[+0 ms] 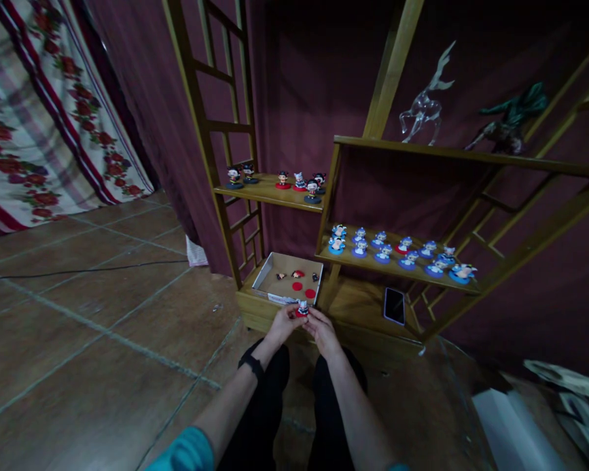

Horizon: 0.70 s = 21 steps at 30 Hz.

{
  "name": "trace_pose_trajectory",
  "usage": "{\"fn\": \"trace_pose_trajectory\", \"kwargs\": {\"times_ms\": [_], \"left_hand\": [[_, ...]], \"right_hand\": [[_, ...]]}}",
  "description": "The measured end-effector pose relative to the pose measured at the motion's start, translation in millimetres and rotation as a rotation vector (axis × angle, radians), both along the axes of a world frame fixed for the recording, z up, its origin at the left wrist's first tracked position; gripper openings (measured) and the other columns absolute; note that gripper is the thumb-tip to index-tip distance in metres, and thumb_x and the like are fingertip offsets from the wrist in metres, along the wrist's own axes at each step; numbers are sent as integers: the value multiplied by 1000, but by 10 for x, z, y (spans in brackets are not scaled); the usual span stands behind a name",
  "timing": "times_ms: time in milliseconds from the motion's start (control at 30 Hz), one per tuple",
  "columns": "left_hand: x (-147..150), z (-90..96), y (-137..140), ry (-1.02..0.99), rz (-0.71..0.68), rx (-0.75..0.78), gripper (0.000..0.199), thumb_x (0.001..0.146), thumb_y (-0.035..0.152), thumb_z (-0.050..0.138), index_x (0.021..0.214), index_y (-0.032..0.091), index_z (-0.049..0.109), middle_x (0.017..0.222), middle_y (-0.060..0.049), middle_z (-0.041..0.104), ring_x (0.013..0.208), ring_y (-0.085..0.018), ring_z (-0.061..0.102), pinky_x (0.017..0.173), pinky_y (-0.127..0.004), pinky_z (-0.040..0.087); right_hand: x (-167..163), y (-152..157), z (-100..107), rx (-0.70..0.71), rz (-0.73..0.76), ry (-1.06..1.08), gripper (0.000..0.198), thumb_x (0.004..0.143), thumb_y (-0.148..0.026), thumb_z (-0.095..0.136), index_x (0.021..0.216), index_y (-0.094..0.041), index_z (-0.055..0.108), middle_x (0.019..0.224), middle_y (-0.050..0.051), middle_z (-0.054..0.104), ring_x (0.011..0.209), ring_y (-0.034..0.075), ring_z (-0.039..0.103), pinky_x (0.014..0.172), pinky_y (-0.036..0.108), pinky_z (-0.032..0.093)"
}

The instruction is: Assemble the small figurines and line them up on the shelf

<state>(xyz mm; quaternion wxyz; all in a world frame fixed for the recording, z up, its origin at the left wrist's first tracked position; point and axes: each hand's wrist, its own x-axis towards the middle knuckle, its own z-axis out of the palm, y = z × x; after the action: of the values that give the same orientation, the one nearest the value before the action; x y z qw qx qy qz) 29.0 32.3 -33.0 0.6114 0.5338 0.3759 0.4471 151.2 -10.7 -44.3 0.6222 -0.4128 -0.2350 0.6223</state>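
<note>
A small figurine (302,306) with a whitish head stands upright on a red round base between my two hands. My left hand (285,322) pinches the base from the left, and my right hand (322,329) grips it from the right. Just beyond my fingers, a shallow white cardboard box (264,280) holds a few dark-and-red figurine pieces (298,274) and two loose red discs (297,286). On the left shelf above stand several similar figurines (299,181) with red or dark bases.
The wooden display rack (269,195) has a right shelf with several blue-and-white figurines (383,253). A phone (394,306) lies on the bottom board. A clear deer figure (422,108) and a dark green statue (513,118) stand on top. A pale box (513,428) sits at lower right.
</note>
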Motion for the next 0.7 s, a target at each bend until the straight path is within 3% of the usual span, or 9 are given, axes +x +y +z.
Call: {"fn": "trace_pose_trajectory", "kwargs": {"times_ms": [167,300,467,700], "left_hand": [[-11,45,-17,16,-74,46,35,58,25,70,91,14,64,82,-5,65,75,-18,58,74,-31,44],[-4,5,-18,64,-35,115,33,60,21,67,92,14,63,82,-5,64,73,-17,57,73,-30,45],[-31,-4,-45,315,67,351,26,64,17,64,90,15,63,89,-7,60,80,-18,54,76,-32,43],[-60,106,-155,525,39,608,34,72,10,53,105,19,56,106,-8,51,100,-20,49,90,-34,38]], "right_hand": [[2,15,-14,-5,-33,8,40,57,-28,71,95,-20,62,88,4,68,77,17,63,75,33,48],[-1,20,-22,-2,-39,5,36,58,-27,70,93,-20,62,91,4,68,81,17,62,78,34,47],[-7,18,-12,27,25,-5,34,58,-21,69,91,-21,63,99,4,66,93,19,59,83,34,46],[-22,18,0,64,58,-27,34,60,-18,66,93,-22,62,98,3,65,95,17,58,85,31,45]]}}
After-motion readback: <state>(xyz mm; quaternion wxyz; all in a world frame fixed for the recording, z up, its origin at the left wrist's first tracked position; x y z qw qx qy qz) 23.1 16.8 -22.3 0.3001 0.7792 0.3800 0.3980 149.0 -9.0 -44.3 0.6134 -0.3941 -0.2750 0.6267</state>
